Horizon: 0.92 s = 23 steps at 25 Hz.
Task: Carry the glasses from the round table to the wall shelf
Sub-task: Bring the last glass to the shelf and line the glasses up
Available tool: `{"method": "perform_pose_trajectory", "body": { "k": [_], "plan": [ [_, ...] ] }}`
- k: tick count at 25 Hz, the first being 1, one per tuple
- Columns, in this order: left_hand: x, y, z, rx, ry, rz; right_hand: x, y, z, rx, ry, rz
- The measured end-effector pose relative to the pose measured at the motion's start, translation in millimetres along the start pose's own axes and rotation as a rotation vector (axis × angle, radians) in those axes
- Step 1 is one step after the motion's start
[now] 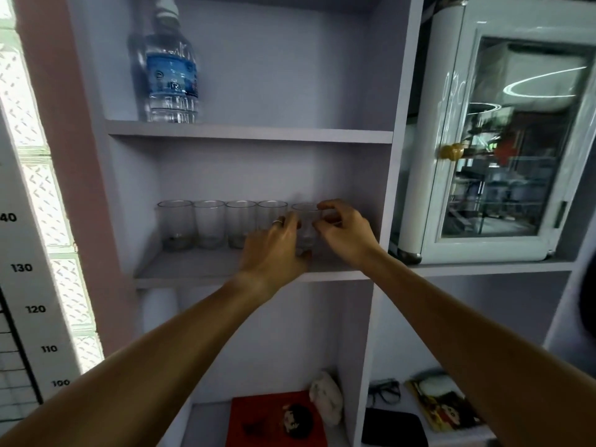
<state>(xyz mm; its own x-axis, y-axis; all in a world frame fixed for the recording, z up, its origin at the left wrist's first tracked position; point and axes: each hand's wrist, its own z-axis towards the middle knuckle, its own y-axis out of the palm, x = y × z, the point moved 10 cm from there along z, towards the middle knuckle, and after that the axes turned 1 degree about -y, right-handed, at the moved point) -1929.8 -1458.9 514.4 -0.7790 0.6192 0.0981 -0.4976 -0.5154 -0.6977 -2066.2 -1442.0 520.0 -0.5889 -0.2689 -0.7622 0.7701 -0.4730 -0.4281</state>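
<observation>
Both hands at the middle board of the wall shelf, centre of frame. Left hand and right hand each curl fingers round one clear glass, fifth in the row; whether its base sits on the board or just above it I cannot tell. Four more glasses stand upright in a tight row left of it: first glass, second glass, third glass, fourth glass, the last partly hidden by the left hand's fingers. Held glass is just beside the fourth; free board remains to its right up to the side panel, and a strip of free board in front along the shelf edge. Board above leaves headroom over the rims. Upper left, a water bottle stands on the board above. Right of frame, a white glass-door cabinet with a gold knob. Lower centre, a red book and a small white object, blurred. Lower right, eyeglasses and a dark pouch. Left edge, a height chart with numbers.
</observation>
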Motion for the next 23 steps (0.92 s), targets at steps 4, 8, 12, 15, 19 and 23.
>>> {"method": "perform_pose_trajectory", "body": {
  "k": [4,8,12,15,19,23],
  "plan": [
    [-1.8,5.7,4.5,-0.023,-0.021,-0.001,0.7,6.9,3.4,-0.018,0.001,-0.02],
    [-4.1,8.1,6.5,-0.053,-0.032,-0.011,-0.7,11.7,6.0,-0.021,0.002,-0.026],
    [-3.8,0.6,5.8,-0.063,-0.026,-0.02,-0.6,11.7,8.5,-0.032,0.0,-0.045],
    [-24.4,-17.5,5.8,-0.023,-0.034,0.011,-9.5,14.7,9.0,-0.029,-0.072,-0.185],
    [-73.4,-48.3,3.4,0.091,-0.069,0.19,-25.7,46.1,0.0,-0.082,-0.228,-0.471],
    [-129.4,-26.3,-6.0,-0.102,-0.2,0.227,-27.7,75.6,-0.6,-0.134,-0.221,-0.635]
  ]
}}
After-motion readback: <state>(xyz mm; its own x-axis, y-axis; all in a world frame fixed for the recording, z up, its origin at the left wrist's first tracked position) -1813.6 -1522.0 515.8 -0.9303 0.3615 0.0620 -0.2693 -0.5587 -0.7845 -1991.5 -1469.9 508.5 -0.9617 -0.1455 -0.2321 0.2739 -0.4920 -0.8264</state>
